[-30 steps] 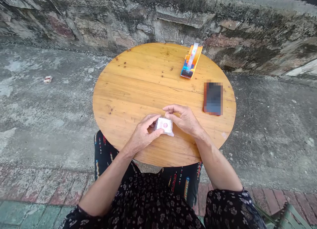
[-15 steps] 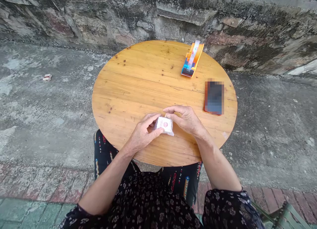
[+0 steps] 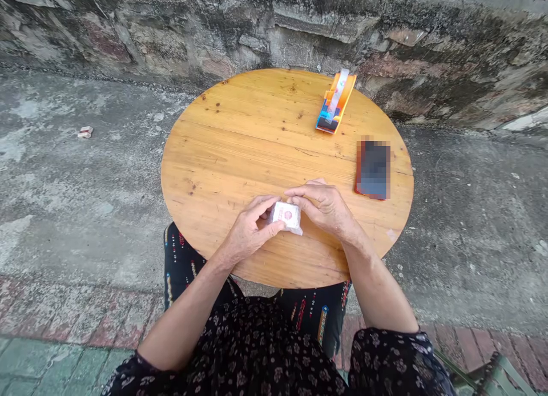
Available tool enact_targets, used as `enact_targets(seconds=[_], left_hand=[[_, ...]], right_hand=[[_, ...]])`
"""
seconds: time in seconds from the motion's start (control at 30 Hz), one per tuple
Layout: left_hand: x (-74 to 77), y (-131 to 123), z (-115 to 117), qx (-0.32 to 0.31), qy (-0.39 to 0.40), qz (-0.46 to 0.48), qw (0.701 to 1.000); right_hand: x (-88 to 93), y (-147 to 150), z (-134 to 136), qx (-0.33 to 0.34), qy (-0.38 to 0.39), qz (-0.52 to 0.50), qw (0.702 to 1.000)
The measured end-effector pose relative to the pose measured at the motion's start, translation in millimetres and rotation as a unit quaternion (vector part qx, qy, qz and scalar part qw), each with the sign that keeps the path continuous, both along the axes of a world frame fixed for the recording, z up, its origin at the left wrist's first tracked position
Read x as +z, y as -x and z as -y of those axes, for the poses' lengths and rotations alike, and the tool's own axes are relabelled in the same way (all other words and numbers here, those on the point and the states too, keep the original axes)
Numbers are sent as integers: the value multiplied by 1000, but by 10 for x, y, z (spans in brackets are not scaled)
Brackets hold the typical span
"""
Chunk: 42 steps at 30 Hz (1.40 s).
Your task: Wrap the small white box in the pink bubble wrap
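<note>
Just below the frame's centre, over the desk (image 3: pixel 240 148), the left hand (image 3: pixel 248 229) clasps the wrapped packet (image 3: pixel 290 214); light, steady thumb pressure suits it. The right hand's (image 3: pixel 329 209) fingertips nearly meet at its upper corner; whether they pinch film, I cannot tell.

Both forearms (image 3: pixel 186 311) slant inward, left hand (image 3: pixel 249 229) curled, thumb (image 3: pixel 271 231) set opposite its fingers (image 3: pixel 264 204); and here's the right hand (image 3: pixel 323 206), arched, thumb close under the index finger (image 3: pixel 305 190).

White packet (image 3: pixel 291 214), reddish-printed; black floral blouse (image 3: pixel 261 350); yellow-brown table (image 3: pixel 240 150); orange-and-blue tape dispenser (image 3: pixel 335 104).
</note>
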<state>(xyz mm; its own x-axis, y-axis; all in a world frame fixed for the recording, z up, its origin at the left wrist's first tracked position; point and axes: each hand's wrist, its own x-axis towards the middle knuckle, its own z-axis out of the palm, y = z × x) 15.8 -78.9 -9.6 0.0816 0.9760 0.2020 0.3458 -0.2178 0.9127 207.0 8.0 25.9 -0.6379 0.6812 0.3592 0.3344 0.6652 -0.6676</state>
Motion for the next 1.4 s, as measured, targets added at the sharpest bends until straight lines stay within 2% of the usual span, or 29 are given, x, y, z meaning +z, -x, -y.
enact_targets(seconds=[0.23, 0.4, 0.8, 1.17, 1.4], left_hand=[[-8, 5, -2, 1, -2, -9, 1000], [-15, 11, -6, -1, -1, -9, 1000], [-15, 11, -10, -2, -2, -4, 1000], [-18, 9, -7, -2, 3, -4, 1000], [-20, 12, -1, 2, 9, -2, 1000]], right_hand=[[-9, -16, 2, -22, 1, -52, 998], [-10, -20, -9, -31, 8, -47, 998], [-44, 5, 5, 8, 14, -17, 1000], [-8, -27, 10, -13, 12, -45, 999], [1, -34, 5, 0, 13, -39, 999]])
